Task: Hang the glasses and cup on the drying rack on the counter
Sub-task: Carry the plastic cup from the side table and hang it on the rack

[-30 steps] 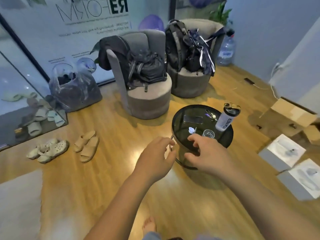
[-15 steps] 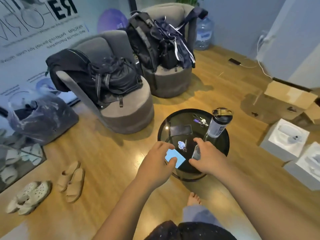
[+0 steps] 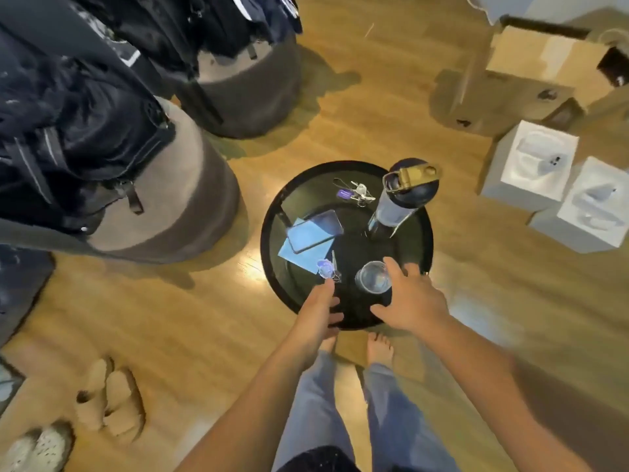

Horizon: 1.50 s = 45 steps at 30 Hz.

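A: Glass, clear and empty, is standing upright on the round black worktop [image 3: 427, 233]; this glass [image 3: 373, 277] is sitting toward the near edge, mouth facing up. Which hand is lying closer to it?

B: Right hand [image 3: 410, 301] is the nearer one. It is reaching in from the near right, fingers spread wide and holding nothing, with the forefinger just beside the rim on the right. The glass is lying just ahead of that palm and slightly to its left, its long axis vertical.

A: What is the left hand [image 3: 318, 310] doing?

B: It is hovering over the near rim of the worktop, fingers loosely extended, gripping nothing. Its fingertip is pointing at a small purple-tinted object [image 3: 325, 267] that is too blurred to identify; touching or not, I cannot tell.

A: What else is occupying the surface?

B: A phone [image 3: 315, 231] is resting on a blue paper, keys [image 3: 357, 194] are lying at the far side, and a tall bottle [image 3: 396, 206] is standing beyond the glass. No drying rack is showing in this view.
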Available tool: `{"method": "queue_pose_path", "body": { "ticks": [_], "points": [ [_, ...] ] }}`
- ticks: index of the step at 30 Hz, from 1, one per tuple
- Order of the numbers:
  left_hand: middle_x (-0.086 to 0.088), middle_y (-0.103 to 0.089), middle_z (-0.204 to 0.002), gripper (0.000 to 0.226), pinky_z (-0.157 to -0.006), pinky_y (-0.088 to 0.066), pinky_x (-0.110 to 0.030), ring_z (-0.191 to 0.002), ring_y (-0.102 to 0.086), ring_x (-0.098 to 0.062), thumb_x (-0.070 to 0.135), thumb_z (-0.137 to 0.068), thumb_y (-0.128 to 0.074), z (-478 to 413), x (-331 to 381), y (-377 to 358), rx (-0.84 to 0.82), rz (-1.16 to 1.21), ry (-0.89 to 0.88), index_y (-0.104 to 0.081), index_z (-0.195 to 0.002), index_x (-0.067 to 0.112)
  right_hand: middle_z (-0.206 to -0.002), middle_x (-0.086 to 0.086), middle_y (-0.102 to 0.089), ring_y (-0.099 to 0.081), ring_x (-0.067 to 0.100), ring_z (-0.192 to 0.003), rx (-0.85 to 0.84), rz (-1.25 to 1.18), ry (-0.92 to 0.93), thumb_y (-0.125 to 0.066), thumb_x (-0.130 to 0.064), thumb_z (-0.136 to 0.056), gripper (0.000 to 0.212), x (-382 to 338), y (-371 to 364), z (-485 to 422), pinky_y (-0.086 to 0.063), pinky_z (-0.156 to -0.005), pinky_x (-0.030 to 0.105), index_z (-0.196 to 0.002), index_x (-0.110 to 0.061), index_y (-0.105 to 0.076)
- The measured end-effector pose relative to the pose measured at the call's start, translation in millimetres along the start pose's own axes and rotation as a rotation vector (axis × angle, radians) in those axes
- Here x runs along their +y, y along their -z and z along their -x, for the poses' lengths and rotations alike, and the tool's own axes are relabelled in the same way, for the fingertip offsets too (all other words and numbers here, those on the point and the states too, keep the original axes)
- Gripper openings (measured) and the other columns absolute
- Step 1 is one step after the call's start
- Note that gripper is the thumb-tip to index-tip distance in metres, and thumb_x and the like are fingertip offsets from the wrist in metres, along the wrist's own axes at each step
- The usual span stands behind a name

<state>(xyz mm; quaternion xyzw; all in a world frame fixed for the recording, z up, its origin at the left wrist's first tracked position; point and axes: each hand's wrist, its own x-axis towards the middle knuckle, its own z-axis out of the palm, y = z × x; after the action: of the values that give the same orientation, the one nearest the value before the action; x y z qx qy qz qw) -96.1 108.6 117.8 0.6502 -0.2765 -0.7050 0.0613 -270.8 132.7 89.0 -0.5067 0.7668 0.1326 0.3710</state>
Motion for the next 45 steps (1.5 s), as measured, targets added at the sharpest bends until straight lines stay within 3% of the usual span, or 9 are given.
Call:
{"method": "queue_pose_path", "body": {
  "ticks": [10, 14, 19, 24, 29, 34, 39, 42, 45],
  "points": [
    [-0.004, -0.061, -0.125, 0.039, -0.08, -0.054, -0.035, -0.111, -0.063, -0.026, 0.048, -0.101, -0.038, -133.4, -45.8, 24.3, -0.097, 0.096, 0.273, -0.052, -0.128, 0.022, -0.163, 0.004, 0.016, -0.027, 0.039, -0.141, -0.087, -0.072, -0.147, -0.07, -0.057, -0.078, 0.104, -4.6, -75.0, -121.3, -0.049, -0.093, 0.044, -0.151, -0.049, 0.003],
    [-0.003, -0.062, -0.122, 0.025, -0.097, -0.049, -0.043, -0.107, -0.065, -0.023, 0.039, -0.103, -0.039, -153.8, -47.8, 38.5, -0.063, 0.019, 0.257, -0.056, -0.116, 0.027, -0.154, 0.011, -0.01, -0.033, 0.041, -0.13, -0.088, 0.015, -0.157, -0.07, -0.045, -0.082, 0.083, -10.8, -95.6, -147.0, -0.053, -0.082, 0.042, -0.148, -0.04, -0.019],
    [-0.002, -0.063, -0.105, 0.019, -0.077, -0.048, -0.025, -0.095, -0.061, -0.018, 0.013, -0.099, -0.049, -143.4, -12.9, 29.8, -0.028, -0.152, 0.02, -0.059, -0.113, 0.02, -0.137, 0.007, -0.036, -0.045, 0.036, -0.117, -0.02, -0.046, -0.113, -0.074, -0.044, -0.075, 0.076, -6.4, -65.7, -119.7, -0.054, -0.079, 0.045, -0.136, -0.037, -0.03],
    [0.014, -0.057, -0.114, 0.058, -0.085, -0.044, -0.02, -0.112, -0.056, -0.01, -0.006, -0.08, -0.058, -90.8, 31.0, -30.3, -0.294, -0.667, -0.409, -0.049, -0.132, 0.018, -0.129, 0.008, -0.04, -0.052, 0.035, -0.109, 0.196, -0.177, -0.069, -0.078, -0.043, -0.066, 0.076, 13.7, -0.3, -29.7, -0.048, -0.073, 0.038, -0.129, -0.031, -0.036],
    [0.007, -0.056, -0.125, 0.081, -0.094, -0.045, -0.019, -0.113, -0.053, -0.003, 0.014, -0.059, -0.069, 5.4, 39.8, -113.3, -0.557, -1.0, -0.76, -0.043, -0.136, 0.018, -0.129, 0.006, -0.044, -0.059, 0.033, -0.102, 0.336, -0.208, -0.117, -0.076, -0.046, -0.063, 0.08, 72.0, 38.6, 99.7, -0.052, -0.071, 0.039, -0.132, -0.037, -0.037],
    [0.001, -0.051, -0.142, 0.11, -0.101, -0.047, -0.044, -0.126, -0.053, -0.018, 0.039, -0.053, -0.085, 134.7, -14.5, -200.3, -0.636, -1.104, -0.975, -0.031, -0.147, 0.024, -0.129, 0.001, -0.051, -0.06, 0.026, -0.106, 0.521, -0.418, -0.183, -0.07, -0.044, -0.066, 0.089, 139.3, 38.1, 270.5, -0.048, -0.071, 0.035, -0.142, -0.038, -0.025],
    [0.008, -0.049, -0.144, 0.098, -0.095, -0.043, -0.026, -0.129, -0.049, -0.011, 0.033, -0.057, -0.09, 270.5, -105.3, -304.4, -0.761, -1.073, -1.187, -0.038, -0.141, 0.029, -0.136, -0.002, -0.054, -0.059, 0.021, -0.113, 0.833, -0.611, -0.307, -0.065, -0.065, -0.07, 0.091, 226.1, -10.7, 445.8, -0.049, -0.081, 0.037, -0.145, -0.041, -0.021],
    [0.024, -0.063, -0.117, 0.081, -0.078, -0.047, -0.014, -0.109, -0.059, 0.002, 0.029, -0.058, -0.092, 339.0, -161.9, -365.8, -0.913, -0.986, -1.201, -0.046, -0.119, 0.054, -0.137, -0.008, -0.048, -0.055, 0.014, -0.115, 1.0, -0.822, -0.362, -0.066, -0.067, -0.076, 0.088, 280.7, -51.3, 536.3, -0.048, -0.087, 0.034, -0.147, -0.043, -0.021],
    [0.02, -0.065, -0.111, 0.073, -0.085, -0.054, -0.028, -0.102, -0.062, 0.001, 0.038, -0.055, -0.091, 383.5, -213.6, -424.0, -0.997, -0.897, -1.162, -0.049, -0.113, 0.053, -0.13, -0.011, -0.049, -0.058, 0.006, -0.105, 1.216, -1.243, -0.389, -0.054, -0.062, -0.087, 0.064, 333.4, -98.2, 602.9, -0.047, -0.08, 0.026, -0.144, -0.044, -0.031]
  ]
}}
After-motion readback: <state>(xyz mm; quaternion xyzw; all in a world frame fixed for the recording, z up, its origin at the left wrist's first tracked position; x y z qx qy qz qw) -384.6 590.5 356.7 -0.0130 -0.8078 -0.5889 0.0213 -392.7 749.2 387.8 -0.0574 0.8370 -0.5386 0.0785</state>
